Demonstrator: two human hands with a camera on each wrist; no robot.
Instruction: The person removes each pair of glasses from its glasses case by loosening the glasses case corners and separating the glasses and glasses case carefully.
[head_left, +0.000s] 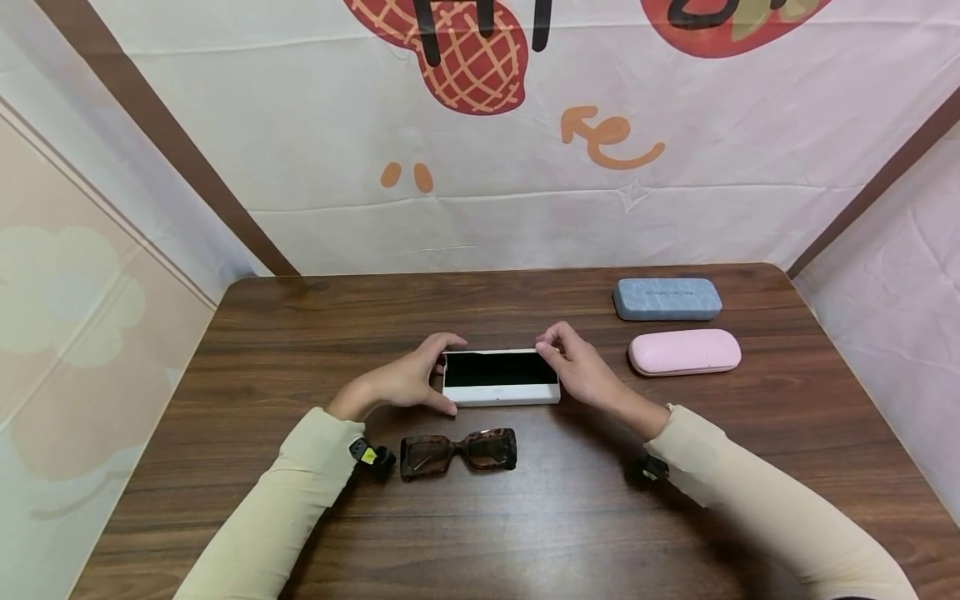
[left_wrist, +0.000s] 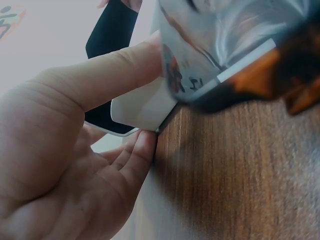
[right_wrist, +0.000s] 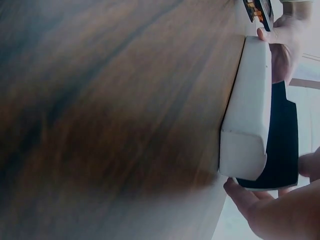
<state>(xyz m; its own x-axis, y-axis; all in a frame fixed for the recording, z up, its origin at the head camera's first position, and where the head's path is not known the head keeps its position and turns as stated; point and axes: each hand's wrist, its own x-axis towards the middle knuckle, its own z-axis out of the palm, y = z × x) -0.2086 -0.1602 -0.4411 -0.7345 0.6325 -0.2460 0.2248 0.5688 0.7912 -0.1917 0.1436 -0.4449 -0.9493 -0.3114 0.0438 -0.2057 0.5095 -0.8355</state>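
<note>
A white glasses case [head_left: 501, 395] with a black lining lies on the table in front of me, its lid raised along the far side. My left hand [head_left: 401, 380] grips the left end, thumb at the near front and fingers round the back. At the far right corner, my right hand [head_left: 588, 377] pinches the lid's edge; the right wrist view shows the lid's black inside [right_wrist: 283, 142] standing up from the white body [right_wrist: 247, 100]. Nearer to me lie tortoiseshell sunglasses [head_left: 491, 450] with rectangular frames, beside the left wrist. In the left wrist view their lens [left_wrist: 200, 50] covers part of the case.
A blue glasses case [head_left: 667, 300] stands at the back right of the wooden table [head_left: 315, 325]. Just in front of it is a pink glasses case [head_left: 686, 352], to the right of my right hand. A printed cloth [head_left: 487, 225] hangs behind the table's back edge.
</note>
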